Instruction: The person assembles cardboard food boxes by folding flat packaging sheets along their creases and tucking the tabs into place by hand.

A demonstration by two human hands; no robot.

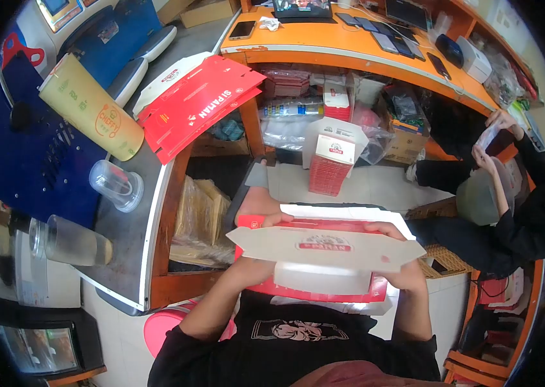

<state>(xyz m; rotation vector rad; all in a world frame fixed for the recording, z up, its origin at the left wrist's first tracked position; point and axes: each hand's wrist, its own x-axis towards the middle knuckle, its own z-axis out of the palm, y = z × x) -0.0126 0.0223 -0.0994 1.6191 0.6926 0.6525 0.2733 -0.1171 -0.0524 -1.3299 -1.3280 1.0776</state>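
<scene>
A partly folded paper food box (324,245), white with red panels and a printed logo on its long flap, lies across my lap between both hands. My left hand (253,272) grips its left end, with fingertips showing over the far edge. At the opposite end, my right hand (409,276) is closed around the side, its fingers also reaching over the far edge. Flat red-and-white carton sheets (385,219) lie beneath the box. Beyond it stands a stack of folded red cartons (329,173) with white logo tops.
Flat red cartons (201,103) overhang the left counter's edge, beside a large yellow cup (92,109), a clear plastic cup (116,186) and a clear jar (79,242). Phones lie on the orange desk (311,42). Another person (511,222) sits at right, holding something pale.
</scene>
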